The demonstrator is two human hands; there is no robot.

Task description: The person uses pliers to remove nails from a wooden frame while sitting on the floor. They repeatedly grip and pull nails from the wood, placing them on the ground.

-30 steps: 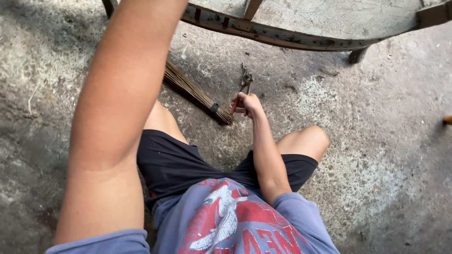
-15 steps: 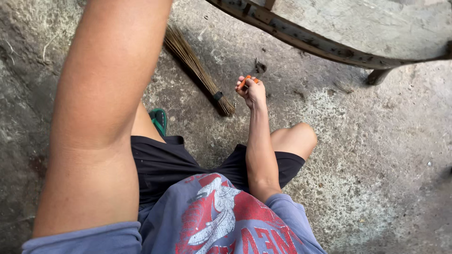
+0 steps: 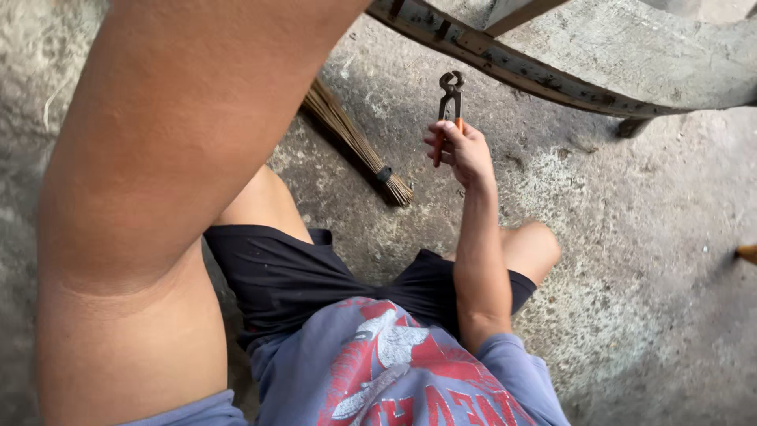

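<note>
The right hand (image 3: 465, 150) is closed around the orange handles of a pair of pincers (image 3: 449, 106), head up just below the curved wooden frame (image 3: 552, 79); the left hand is out of view, only its raised arm showing. To the left of the right hand a straw broom (image 3: 355, 142) lies on the concrete floor (image 3: 654, 260). With only one hand on them, the pincers could well slip or twist out and drop toward the bare knees.

Straw broom (image 3: 359, 146) on concrete floor (image 3: 631, 276); curved wooden frame (image 3: 536, 75) above.
</note>
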